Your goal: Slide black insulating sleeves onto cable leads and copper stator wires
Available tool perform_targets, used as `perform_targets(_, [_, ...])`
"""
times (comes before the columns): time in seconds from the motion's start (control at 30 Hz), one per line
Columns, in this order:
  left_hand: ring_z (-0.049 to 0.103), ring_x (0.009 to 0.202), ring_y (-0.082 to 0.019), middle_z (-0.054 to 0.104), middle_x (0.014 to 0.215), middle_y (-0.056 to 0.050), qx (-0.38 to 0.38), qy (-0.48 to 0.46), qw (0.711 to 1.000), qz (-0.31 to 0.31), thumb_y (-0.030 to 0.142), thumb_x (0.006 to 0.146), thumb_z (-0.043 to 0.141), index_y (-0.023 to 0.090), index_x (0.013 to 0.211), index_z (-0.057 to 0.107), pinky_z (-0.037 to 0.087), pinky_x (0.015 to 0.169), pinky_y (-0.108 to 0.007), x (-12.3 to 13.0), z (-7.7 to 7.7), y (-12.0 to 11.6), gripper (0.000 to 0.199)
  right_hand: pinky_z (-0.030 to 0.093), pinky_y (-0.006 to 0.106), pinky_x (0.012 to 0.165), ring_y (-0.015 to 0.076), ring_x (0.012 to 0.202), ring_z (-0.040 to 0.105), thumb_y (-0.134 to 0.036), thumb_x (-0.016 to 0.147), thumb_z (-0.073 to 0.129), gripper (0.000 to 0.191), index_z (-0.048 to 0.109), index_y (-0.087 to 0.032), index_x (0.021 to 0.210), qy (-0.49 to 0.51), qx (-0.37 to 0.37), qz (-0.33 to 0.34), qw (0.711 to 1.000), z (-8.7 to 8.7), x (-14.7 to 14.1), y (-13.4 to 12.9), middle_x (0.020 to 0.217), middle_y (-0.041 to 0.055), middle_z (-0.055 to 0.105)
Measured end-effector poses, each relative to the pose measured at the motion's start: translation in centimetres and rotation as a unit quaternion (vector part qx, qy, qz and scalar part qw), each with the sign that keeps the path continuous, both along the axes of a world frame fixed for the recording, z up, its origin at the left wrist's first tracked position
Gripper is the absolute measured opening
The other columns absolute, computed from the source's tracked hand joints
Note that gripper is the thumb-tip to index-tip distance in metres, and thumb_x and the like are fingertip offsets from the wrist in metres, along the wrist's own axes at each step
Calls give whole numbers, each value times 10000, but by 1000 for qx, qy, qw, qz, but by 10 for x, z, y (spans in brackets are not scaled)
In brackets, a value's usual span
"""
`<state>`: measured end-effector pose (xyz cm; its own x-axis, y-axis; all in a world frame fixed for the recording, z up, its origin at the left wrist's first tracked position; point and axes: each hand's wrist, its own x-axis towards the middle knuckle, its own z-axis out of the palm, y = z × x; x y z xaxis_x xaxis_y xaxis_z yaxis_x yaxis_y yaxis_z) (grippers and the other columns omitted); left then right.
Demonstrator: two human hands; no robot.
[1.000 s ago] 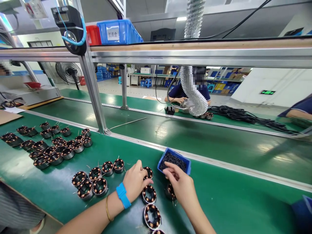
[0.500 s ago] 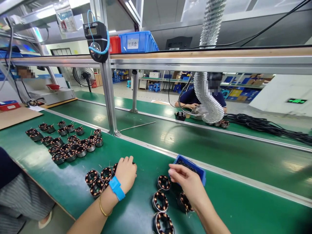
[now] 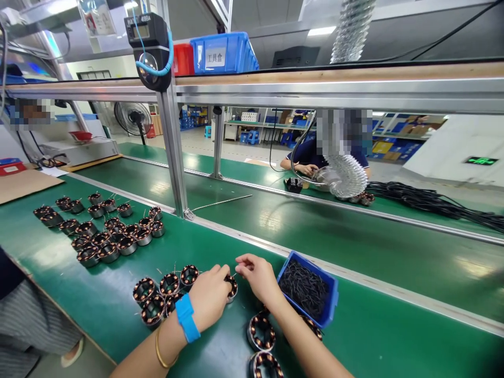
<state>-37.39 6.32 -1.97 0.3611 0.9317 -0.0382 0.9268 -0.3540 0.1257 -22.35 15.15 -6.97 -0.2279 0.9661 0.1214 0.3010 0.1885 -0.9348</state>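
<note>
My left hand (image 3: 210,296), with a blue band at the wrist, is closed round a copper-wound ring (image 3: 232,287) on the green table. Just right of that ring, my right hand (image 3: 255,273) has thumb and fingertips pinched at a thin wire end; anything between the fingertips is too small to make out. A blue bin (image 3: 334,304) of short black tubes (image 3: 303,289) stands right of my right hand. More wound rings (image 3: 169,284) sit left of my left hand, and others (image 3: 261,332) lie below my right forearm, which partly hides them.
Many wound rings (image 3: 108,252) stand in a group at the left of the table (image 3: 205,346). A metal post (image 3: 173,157) rises behind it to a shelf. Across the line, a person's hand (image 3: 307,169) is near a flexible duct (image 3: 346,176). Another person's leg shows lower left.
My right hand has moved left from the blue bin to beside my left hand, uncovering the black tubes. My left hand has shifted slightly right and down, and a ring now shows at its fingers.
</note>
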Motion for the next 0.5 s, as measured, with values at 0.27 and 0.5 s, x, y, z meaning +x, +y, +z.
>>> perform_targets(0.27, [574,1005,-285,614,1131,-107,4,-3,1000,1,156,847,681,164,869,724,525,762,-392,1,-2,0,49,549,287,559,179,577,668,-252,682,624,162,738,-204,787,7,13,7,1000,-6,-5,-2,656,2,721])
perform_targets(0.5, [581,1018,-283,612,1149,-104,0,8,1000,2,173,857,672,167,890,725,544,783,-393,0,-1,0,62,563,318,625,201,658,686,-268,707,624,174,749,-213,816,7,43,-8,999,-9,-4,-2,721,31,734])
